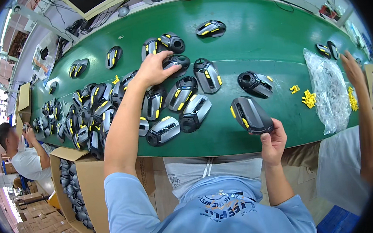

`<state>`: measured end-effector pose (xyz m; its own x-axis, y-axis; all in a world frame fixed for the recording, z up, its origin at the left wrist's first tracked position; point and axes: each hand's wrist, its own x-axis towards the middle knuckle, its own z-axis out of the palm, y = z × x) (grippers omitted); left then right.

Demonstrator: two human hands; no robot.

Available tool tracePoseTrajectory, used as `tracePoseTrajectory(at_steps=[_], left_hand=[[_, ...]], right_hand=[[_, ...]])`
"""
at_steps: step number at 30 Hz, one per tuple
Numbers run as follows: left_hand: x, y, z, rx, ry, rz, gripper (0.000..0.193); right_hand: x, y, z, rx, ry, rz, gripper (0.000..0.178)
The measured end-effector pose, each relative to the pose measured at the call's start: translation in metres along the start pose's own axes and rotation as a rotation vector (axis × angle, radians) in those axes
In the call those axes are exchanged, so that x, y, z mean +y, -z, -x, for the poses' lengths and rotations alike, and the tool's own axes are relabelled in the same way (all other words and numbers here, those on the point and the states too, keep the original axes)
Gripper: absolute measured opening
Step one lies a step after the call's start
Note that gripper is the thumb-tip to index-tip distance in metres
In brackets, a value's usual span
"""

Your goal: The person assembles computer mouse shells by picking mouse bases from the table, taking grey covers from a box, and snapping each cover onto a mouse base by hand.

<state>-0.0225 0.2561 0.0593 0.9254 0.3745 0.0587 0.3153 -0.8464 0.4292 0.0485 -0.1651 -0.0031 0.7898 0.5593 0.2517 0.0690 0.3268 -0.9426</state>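
My right hand (pixel 274 142) grips the end of a dark grey mouse shell (pixel 253 114) with yellow side parts, tilted at the near edge of the green table. Farther off, my left hand (pixel 158 68) has its thumb and fingers around another dark mouse shell (pixel 182 64). Several grey and black mouse shells lie around it, one with yellow strips (pixel 208 76) just to its right. A single mouse shell (pixel 255 84) rests beyond the one in my right hand. My left forearm partly covers the pile of mouse shells (pixel 93 102).
Small yellow parts (pixel 309 99) lie to the right, beside a clear plastic bag (pixel 328 92). An open carton (pixel 97 185) full of grey shells stands at the near left. Co-workers sit at both sides; one person's hand (pixel 353 70) reaches over the table's right end.
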Motion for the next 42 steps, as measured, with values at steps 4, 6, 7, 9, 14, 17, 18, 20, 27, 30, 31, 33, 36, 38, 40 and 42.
tracePoseTrajectory(at_steps=[4,6,7,9,14,17,18,20,27,30,31,33,36,38,40,42], left_hand=[[0.0,0.01,0.011,-0.07,0.007,-0.086,0.062],[-0.006,0.009,0.025,-0.038,-0.068,-0.058,0.059],[-0.009,0.014,0.031,-0.087,-0.093,-0.081,0.063],[-0.003,0.013,0.051,0.266,-0.201,-0.292,0.07],[0.124,0.043,0.114,0.251,-0.582,0.243,0.093],[0.157,0.005,0.179,0.189,-0.411,-0.047,0.089],[0.151,-0.005,0.195,0.15,-0.329,-0.083,0.087],[0.133,0.02,0.236,0.249,-0.179,-0.035,0.076],[-0.046,0.156,0.468,0.672,1.003,0.466,0.059],[-0.098,0.16,0.553,0.526,1.157,0.317,0.068],[-0.121,0.155,0.558,0.346,1.304,0.305,0.075],[-0.144,0.145,0.563,0.189,1.447,0.289,0.082],[-0.131,0.145,0.571,0.593,1.338,0.457,0.071],[-0.103,0.159,0.545,0.818,1.096,0.835,0.051],[-0.084,0.167,0.535,0.823,0.776,1.052,0.06],[-0.059,0.153,0.476,0.666,0.373,1.324,0.08]], right_hand=[[-0.013,0.001,0.001,-0.02,-0.057,-0.002,0.048],[-0.017,-0.008,-0.01,-0.039,-0.095,-0.039,0.049],[-0.02,-0.013,-0.015,-0.072,-0.135,-0.08,0.049],[-0.027,-0.018,-0.023,-0.159,-0.173,-0.021,0.048],[-0.036,-0.046,-0.041,-0.382,-0.213,0.131,0.042],[-0.028,-0.071,-0.03,-0.487,-0.282,0.003,0.047],[-0.025,-0.082,-0.027,-0.544,-0.288,-0.017,0.047],[-0.016,-0.099,-0.024,-0.797,-0.274,0.04,0.051],[-0.024,-0.142,-0.028,-0.921,-0.202,-0.016,0.054],[-0.019,-0.153,-0.031,-0.949,-0.164,0.008,0.049],[-0.021,-0.152,-0.03,-0.926,-0.173,0.032,0.048],[-0.025,-0.15,-0.029,-0.902,-0.182,0.057,0.048],[-0.028,-0.143,-0.037,-0.901,-0.137,0.1,0.047],[-0.029,-0.136,-0.038,-0.875,-0.141,0.092,0.041],[-0.029,-0.136,-0.037,-0.846,-0.148,0.071,0.037],[-0.028,-0.141,-0.032,-0.828,-0.175,0.033,0.022]])
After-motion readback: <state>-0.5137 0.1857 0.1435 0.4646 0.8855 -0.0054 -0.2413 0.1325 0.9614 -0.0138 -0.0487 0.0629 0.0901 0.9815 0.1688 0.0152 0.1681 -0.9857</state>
